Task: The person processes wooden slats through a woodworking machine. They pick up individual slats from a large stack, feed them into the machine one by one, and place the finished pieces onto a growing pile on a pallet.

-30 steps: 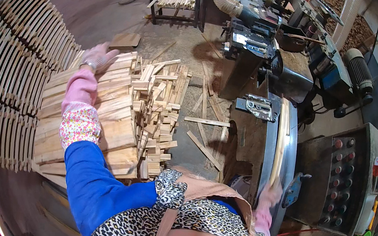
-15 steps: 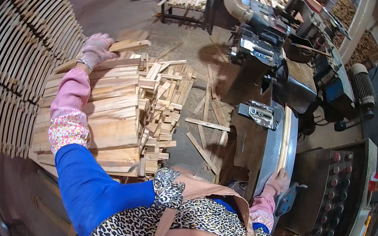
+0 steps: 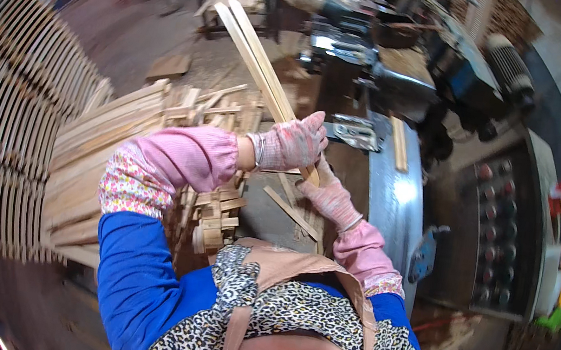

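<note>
Both gloved hands meet in front of my chest on a pair of long, pale wooden strips (image 3: 257,55). My left hand (image 3: 292,142) wraps round the strips at about their middle, and they slant up toward the far left. Close below it, my right hand (image 3: 329,197) is closed round their lower end. Another wooden strip (image 3: 398,144) lies on the metal machine bed (image 3: 399,212) to the right, apart from both hands. The stack of boards (image 3: 94,165) is to the left, partly behind my left sleeve.
Slatted wood stacks (image 3: 22,120) rise along the left side. A woodworking machine (image 3: 353,50) with a hose stands at the far right. A control panel (image 3: 496,232) with several buttons is at the right. Cut offcuts (image 3: 219,213) are piled beside the boards.
My left hand has come from the board stack to the middle, bringing wooden strips. My right hand has left the machine bed and taken hold of their lower end. The view has shifted.
</note>
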Tool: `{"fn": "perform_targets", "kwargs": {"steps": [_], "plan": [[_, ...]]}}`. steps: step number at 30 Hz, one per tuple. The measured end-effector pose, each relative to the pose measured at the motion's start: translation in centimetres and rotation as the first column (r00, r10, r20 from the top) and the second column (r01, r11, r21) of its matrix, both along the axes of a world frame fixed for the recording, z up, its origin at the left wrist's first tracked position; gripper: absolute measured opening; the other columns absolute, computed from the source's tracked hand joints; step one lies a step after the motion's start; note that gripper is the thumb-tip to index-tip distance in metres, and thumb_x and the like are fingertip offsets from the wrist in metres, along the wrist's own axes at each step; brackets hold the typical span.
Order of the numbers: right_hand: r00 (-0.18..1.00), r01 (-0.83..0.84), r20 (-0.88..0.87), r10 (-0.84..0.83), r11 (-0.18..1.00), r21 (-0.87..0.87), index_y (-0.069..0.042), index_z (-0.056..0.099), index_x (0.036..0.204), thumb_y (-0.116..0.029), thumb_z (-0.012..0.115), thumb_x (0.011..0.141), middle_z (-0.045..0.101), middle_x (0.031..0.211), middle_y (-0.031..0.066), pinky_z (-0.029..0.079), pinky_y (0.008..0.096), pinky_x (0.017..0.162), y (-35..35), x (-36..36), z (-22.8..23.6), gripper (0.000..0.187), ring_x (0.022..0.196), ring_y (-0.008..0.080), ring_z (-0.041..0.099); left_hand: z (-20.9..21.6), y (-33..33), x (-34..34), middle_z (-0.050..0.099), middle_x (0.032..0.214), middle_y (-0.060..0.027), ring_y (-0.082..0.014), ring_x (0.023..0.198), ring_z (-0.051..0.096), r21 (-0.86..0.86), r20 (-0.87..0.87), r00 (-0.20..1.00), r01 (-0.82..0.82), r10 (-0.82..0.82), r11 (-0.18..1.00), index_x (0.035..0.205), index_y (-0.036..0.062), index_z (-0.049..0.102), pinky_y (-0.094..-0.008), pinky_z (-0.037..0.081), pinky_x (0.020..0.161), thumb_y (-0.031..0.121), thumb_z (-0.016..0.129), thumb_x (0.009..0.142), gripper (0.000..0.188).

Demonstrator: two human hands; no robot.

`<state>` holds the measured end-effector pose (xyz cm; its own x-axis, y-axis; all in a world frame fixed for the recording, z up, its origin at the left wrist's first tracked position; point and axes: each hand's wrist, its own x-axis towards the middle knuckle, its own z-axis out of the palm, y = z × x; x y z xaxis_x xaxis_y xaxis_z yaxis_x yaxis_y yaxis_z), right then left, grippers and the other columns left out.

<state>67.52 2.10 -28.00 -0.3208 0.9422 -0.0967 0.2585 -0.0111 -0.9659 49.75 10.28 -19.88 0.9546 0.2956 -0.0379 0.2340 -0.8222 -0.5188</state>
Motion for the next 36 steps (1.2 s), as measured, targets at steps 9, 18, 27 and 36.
{"fn": "perform_targets", "kwargs": {"steps": [9, 18, 27, 36], "plan": [[0.252, 0.573, 0.693, -0.676, 0.681, 0.456, -0.006, 0.052, 0.147, -0.028, 0.079, 0.079, 0.068, 0.114, 0.0218, 0.053, 0.0490, 0.087, -25.8, 18.3, -14.8, 0.075, 0.101, 0.0406, 0.065, 1.4, 0.5, 2.4, 0.055, 0.141, -0.0105, -0.0296, 0.136, 0.049, -0.260, -0.035, 0.979, -0.205, 0.203, 0.944, 0.143, 0.0148, 0.053, -0.0509, 0.024, 0.124, 0.045, 0.070, 0.089, 0.064], [0.054, 0.422, 0.536, -0.843, 0.506, 0.753, -0.011, 0.059, 0.138, -0.031, 0.070, 0.089, 0.068, 0.117, 0.0157, 0.051, 0.0521, 0.087, -14.2, 21.9, -19.0, 0.054, 0.103, 0.0388, 0.063, 1.2, 0.9, -2.9, 0.061, 0.136, -0.0101, -0.0283, 0.130, 0.055, -0.360, -0.065, 0.888, -0.445, 0.454, 0.820, 0.139, 0.0153, 0.058, -0.0476, 0.030, 0.121, 0.045, 0.075, 0.085, 0.064], [0.133, 0.675, 0.768, -0.626, 0.625, 0.393, -0.026, 0.056, 0.140, -0.041, 0.069, 0.092, 0.068, 0.093, 0.0120, 0.054, 0.0498, 0.073, 0.3, 19.5, -12.4, 0.052, 0.091, 0.0354, 0.066, 4.8, 8.0, -12.6, 0.063, 0.134, -0.0154, -0.0337, 0.123, 0.060, -0.371, 0.136, 0.642, -0.674, 0.755, 0.639, 0.142, 0.0113, 0.055, -0.0437, 0.047, 0.106, 0.049, 0.071, 0.087, 0.069], [-0.065, 0.676, 0.918, -0.391, 0.659, 0.329, -0.020, 0.056, 0.143, -0.042, 0.052, 0.098, 0.061, 0.134, 0.0138, 0.051, 0.0506, 0.093, -31.6, 17.6, -14.0, 0.050, 0.111, 0.0377, 0.060, 3.3, 8.0, -39.3, 0.061, 0.141, -0.0183, -0.0320, 0.127, 0.060, -0.611, -0.006, -0.099, -0.787, 0.995, -0.082, 0.137, 0.0114, 0.062, -0.0420, 0.048, 0.104, 0.060, 0.074, 0.081, 0.076]]}}
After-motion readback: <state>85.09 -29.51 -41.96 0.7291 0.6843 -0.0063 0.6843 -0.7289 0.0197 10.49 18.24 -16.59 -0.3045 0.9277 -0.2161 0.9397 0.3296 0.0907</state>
